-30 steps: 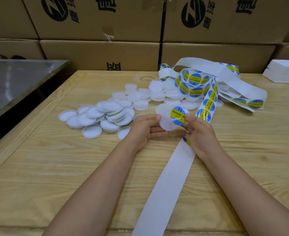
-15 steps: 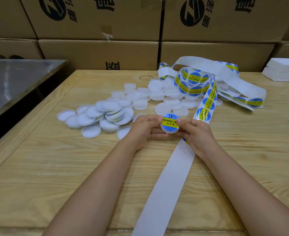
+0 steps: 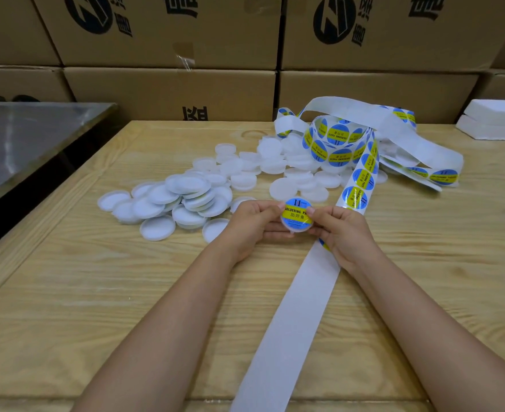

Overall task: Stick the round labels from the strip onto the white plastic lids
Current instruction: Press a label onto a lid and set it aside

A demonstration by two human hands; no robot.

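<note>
My left grip point(image 3: 254, 221) and right grip point(image 3: 339, 230) pinch one lid point(image 3: 297, 226) between them by its rim, thumb tips on the edges of the round label point(image 3: 296, 214) stuck on top. The strip point(image 3: 289, 322) passes under the right grip, its long axis running from the near edge away and rightward. Its next label lies just beyond that grip, so the right is nearer. The bare lids point(image 3: 185, 197) are heaped to the left and beyond, nearer the left grip. The tabletop point(image 3: 96, 292) shows bare wood near-left, where I judge there is room to move.
</note>
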